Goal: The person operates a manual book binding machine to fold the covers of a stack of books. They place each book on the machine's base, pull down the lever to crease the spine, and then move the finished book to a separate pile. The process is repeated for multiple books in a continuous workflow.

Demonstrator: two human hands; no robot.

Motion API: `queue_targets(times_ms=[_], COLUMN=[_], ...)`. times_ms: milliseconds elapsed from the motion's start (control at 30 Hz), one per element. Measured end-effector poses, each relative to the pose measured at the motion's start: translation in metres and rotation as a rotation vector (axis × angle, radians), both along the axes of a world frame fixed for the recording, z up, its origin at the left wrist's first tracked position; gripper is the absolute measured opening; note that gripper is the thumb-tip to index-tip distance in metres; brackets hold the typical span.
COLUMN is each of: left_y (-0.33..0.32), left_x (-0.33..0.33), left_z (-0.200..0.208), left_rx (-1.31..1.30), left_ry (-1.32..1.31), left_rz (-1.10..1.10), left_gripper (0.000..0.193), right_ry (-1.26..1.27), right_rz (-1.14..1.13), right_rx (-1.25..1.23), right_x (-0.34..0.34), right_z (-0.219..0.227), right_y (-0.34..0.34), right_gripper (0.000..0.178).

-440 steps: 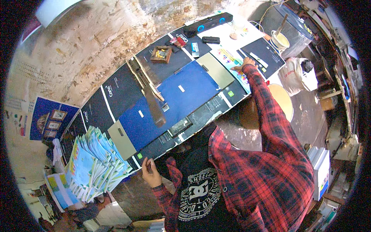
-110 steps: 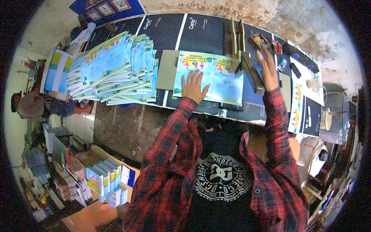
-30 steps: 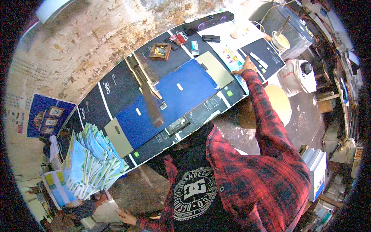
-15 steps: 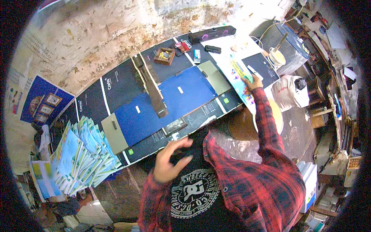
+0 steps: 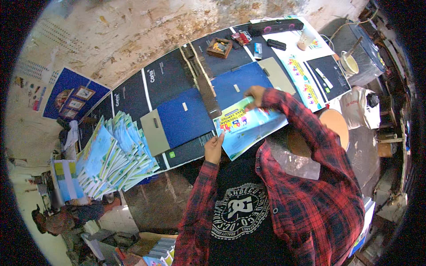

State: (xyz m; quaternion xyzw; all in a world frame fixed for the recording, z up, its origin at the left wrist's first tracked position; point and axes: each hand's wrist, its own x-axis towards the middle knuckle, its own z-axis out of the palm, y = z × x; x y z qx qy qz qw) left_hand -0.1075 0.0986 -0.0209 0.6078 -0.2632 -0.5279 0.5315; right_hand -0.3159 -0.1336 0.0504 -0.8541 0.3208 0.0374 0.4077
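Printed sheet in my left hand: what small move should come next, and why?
Probably shift the printed sheet farther over the blue board: your left hand holds one end, your right hand is at its far side, and its near side reaches past the table's front edge.

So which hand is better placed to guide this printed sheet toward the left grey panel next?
The left, probably: the left hand grips the printed sheet at its left edge and is nearer the left grey panel. The right hand is at the sheet's far edge, farther from that panel.
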Motion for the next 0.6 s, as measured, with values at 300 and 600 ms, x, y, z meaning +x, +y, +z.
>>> queue_targets(times_ms=[300,600], left_y=[-0.043,-0.109], left_x=[0.051,0.054], left_z=[-0.045,-0.043], left_rx=[0.025,-0.124], left_ry=[0.16,0.4], left_rz=[0.383,0.362], left_gripper=[0.025,0.025], right_ry=[0.007,0.035], right_rz=[-0.383,-0.536], right_rx=[-0.67,-0.761], right_x=[0.058,0.017], right_z=[-0.019,-0.077], right_y=[0.012,0.021], right_gripper=[0.065,0.074])
